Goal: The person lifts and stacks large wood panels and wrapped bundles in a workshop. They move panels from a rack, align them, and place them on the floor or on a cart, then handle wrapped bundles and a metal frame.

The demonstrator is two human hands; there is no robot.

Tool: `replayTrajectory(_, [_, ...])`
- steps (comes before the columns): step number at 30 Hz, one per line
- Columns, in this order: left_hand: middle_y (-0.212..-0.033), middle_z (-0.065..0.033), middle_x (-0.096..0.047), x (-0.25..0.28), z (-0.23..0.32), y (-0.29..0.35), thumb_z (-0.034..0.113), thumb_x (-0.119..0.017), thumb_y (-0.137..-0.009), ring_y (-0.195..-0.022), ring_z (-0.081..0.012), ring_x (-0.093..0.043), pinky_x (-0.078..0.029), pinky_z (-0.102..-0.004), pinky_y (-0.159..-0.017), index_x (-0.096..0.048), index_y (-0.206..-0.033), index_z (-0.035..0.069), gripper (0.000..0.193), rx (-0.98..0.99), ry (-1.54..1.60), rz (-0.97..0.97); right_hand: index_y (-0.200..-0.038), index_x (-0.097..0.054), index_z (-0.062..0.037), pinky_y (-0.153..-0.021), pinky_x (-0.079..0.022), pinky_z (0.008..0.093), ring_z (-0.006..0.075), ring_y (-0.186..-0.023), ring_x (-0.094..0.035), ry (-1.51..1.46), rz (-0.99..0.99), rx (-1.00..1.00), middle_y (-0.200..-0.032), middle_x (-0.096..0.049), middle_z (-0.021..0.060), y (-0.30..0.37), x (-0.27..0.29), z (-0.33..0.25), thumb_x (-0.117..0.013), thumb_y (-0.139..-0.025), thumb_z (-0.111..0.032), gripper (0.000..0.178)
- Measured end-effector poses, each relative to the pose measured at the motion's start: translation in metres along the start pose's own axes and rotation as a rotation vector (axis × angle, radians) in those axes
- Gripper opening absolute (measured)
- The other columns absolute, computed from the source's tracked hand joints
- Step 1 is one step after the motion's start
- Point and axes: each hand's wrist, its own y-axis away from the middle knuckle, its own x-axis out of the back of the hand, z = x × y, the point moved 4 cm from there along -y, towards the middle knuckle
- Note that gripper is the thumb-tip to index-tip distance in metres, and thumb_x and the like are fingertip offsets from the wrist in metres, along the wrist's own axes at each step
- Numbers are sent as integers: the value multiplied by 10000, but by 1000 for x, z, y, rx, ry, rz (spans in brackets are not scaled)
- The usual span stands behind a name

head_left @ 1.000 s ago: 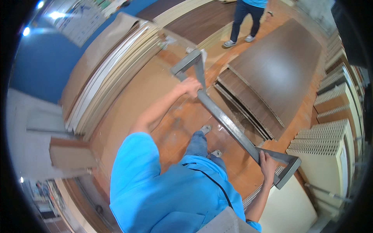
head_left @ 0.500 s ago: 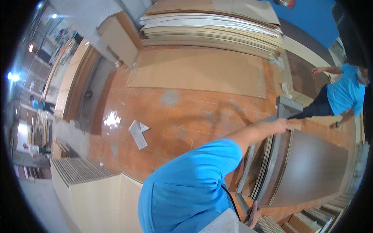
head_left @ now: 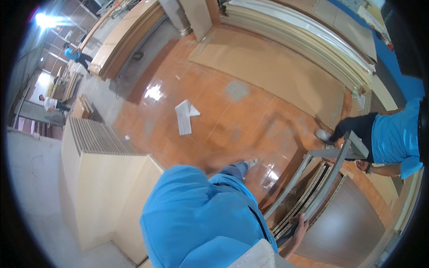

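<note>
Much of the lower middle of the view is being blocked by the person's own blue shirt (head_left: 201, 219), and the left hand is not being shown anywhere; a blurred skin-toned smear above the shirt cannot be made out as an arm or a hand. Only the right hand (head_left: 300, 224) is being seen, low at the right, with its fingers curled over the near end of a grey metal frame (head_left: 313, 187); the palm is being hidden behind the bar, yet the grip reads as clamped on the metal. The frame is being shown as long, thin, square-edged bars running up and to the right, above a stack of door panels (head_left: 308, 196) whose pale, layered edges are being exposed beside a smooth dark brown door face (head_left: 348, 223). The far end of the frame is being met by a co-worker (head_left: 389, 134) in a blue shirt and dark trousers, partly cut off by the dark rim; that person's hand (head_left: 363, 165) is lying close to the frame, though contact cannot be told. A glossy orange tiled floor (head_left: 214, 107) is being lit by glare, with a crumpled white sheet (head_left: 185, 116) lying on it. A pale, flat-sided block (head_left: 103, 178) with a ribbed top is standing at the left.
</note>
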Motion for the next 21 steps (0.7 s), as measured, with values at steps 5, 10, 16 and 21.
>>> replayTrajectory(5, [-982, -206, -660, -38, -186, 236, 283, -607, -825, -894, -326, -645, -500, -429, -722, -686, -1013, 66, 298, 754, 184, 204, -1021, -541, 22, -581, -487, 305, 188, -618, -597, -238, -196, -80, -687, -603, 106, 6, -17, -14, -486, -931, -479, 512])
replayTrajectory(10, [-842, -196, -676, -121, -218, 391, 291, -599, -778, -806, -339, -658, -503, -437, -717, -684, -892, 17, 309, 1197, 169, 532, -1065, -536, 20, -597, -481, 309, 183, -655, -593, -21, 11, -59, -743, -604, 108, 14, -26, -17, -534, -894, -520, 566])
replayTrajectory(16, [-982, -216, -667, -226, -193, 388, 216, -549, -797, -965, -324, -634, -478, -402, -845, -677, -964, -10, 309, 1175, 922, 596, -1096, -518, 96, -630, -503, 336, 205, -715, -601, 429, 313, -117, -825, -615, 122, -20, -45, -33, -596, -844, -550, 698])
replayTrajectory(21, [-1055, -222, -646, -217, -226, 463, 233, -560, -787, -1008, -334, -624, -478, -394, -872, -632, -1075, 5, 374, 1374, 1009, 922, -1143, -504, 84, -740, -497, 435, 375, -863, -603, 868, 847, 241, -966, -589, 240, 7, -80, -50, -587, -823, -550, 716])
